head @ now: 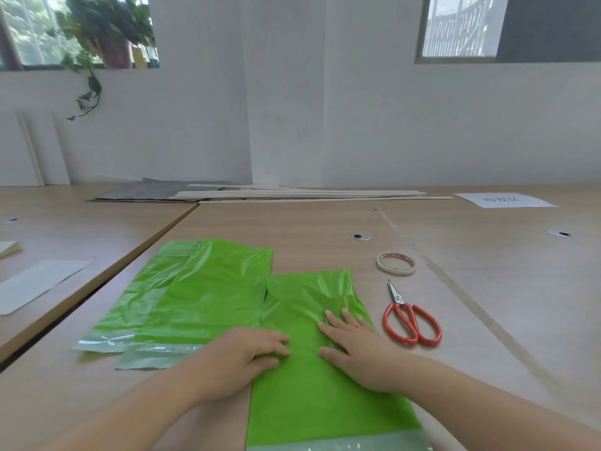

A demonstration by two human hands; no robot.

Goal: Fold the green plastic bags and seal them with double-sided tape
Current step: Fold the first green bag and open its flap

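Wooden table (pixel 325 222): we press the glossy, creased green bag (pixel 309 405) flat with left hand (pixel 242 356) and right hand (pixel 357 351), fingers extended, gripping nothing.

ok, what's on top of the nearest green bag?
On the nearest green bag: the left hand rests at its left edge, the right hand lies flat mid-sheet. Plastic beneath both hands is covered, so creases there can't be seen.

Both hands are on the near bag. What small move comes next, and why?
Probably sweep both hands up the bag to flatten its far end: the left hand and right hand press its middle flat, but the far part is creased, and tape and scissors lie untouched.
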